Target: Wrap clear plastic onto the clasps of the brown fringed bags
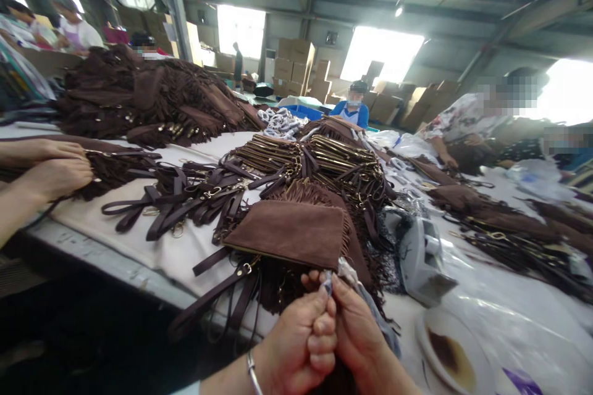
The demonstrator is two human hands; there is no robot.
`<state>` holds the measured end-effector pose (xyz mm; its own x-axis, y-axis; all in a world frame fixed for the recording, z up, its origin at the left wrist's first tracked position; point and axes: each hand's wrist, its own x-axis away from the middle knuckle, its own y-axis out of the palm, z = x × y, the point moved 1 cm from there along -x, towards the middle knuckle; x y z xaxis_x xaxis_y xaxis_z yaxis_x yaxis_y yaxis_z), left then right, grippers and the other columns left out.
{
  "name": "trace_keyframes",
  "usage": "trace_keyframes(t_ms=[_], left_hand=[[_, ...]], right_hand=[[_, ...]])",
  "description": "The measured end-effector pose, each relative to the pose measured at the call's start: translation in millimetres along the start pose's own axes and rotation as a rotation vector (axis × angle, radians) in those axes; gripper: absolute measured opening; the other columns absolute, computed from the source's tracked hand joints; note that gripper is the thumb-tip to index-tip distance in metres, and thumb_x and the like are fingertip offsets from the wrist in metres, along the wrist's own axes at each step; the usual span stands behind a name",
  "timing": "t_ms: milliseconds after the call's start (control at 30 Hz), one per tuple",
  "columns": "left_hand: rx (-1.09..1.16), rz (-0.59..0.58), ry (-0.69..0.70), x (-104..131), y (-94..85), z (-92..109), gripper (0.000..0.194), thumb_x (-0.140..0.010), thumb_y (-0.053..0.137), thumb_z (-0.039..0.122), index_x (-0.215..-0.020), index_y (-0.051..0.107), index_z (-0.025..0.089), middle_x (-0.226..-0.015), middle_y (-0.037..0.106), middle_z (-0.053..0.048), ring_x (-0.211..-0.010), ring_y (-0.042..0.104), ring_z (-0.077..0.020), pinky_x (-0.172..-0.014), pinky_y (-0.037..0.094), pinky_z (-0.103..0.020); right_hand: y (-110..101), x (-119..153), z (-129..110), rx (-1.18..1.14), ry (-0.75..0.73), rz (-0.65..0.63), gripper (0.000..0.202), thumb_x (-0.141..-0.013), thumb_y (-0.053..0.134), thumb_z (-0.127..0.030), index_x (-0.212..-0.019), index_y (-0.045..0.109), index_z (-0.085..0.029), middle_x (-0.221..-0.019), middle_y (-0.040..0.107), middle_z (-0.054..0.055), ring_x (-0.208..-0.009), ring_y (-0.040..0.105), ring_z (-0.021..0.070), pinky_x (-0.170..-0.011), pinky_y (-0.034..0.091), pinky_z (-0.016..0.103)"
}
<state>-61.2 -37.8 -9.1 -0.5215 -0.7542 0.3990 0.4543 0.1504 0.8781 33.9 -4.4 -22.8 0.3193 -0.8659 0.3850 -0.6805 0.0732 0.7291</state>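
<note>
At the front edge of the table, my left hand (308, 330) is closed, with a silvery bangle on its wrist. Right beside it, my right hand (356, 321) is closed too, the fingertips of both meeting on a small grey-white cloth (328, 282). Greyish fabric also trails behind my right hand. Just beyond my fingers lies a brown suede fringed pouch (287, 228), flat, with a gold zip along its near edge. Dark wrist straps (222, 293) with gold clasps hang over the table edge to its left. Whatever is deeper inside my grip is hidden.
Stacked zipped pouches (273, 153) and a heap of straps (185, 197) lie behind. A brown fringed pile (152, 92) rises at back left. To the right are a tape dispenser (424, 259) and a glue bowl (424, 336). A co-worker's hands (55, 166) work at left.
</note>
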Motion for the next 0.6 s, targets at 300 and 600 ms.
trace_keyframes(t_ms=[300, 600], left_hand=[[-1.323, 0.279, 0.697, -3.3, -15.0, 3.0, 0.033, -0.093, 0.045, 0.039, -0.072, 0.061, 0.020, -0.066, 0.063, -0.006, -0.059, 0.057, -0.0157, -0.057, 0.040, -0.026], [-1.196, 0.197, 0.676, 3.7, -13.6, 11.4, 0.016, -0.084, 0.063, 0.032, -0.076, 0.069, 0.020, -0.069, 0.066, -0.008, -0.060, 0.057, -0.0154, -0.062, 0.043, -0.024]], right_hand=[[-11.0, 14.9, -9.7, 0.281, -0.021, -0.005, 0.026, -0.081, 0.069, -0.041, -0.087, 0.067, -0.016, -0.076, 0.068, 0.003, -0.063, 0.060, 0.0141, -0.056, 0.046, 0.023], [-2.7, 3.9, -9.1, 0.488, -0.128, 0.127, 0.019, -0.069, 0.077, -0.030, -0.068, 0.068, -0.013, -0.058, 0.062, 0.000, -0.054, 0.054, 0.0127, -0.055, 0.044, 0.023]])
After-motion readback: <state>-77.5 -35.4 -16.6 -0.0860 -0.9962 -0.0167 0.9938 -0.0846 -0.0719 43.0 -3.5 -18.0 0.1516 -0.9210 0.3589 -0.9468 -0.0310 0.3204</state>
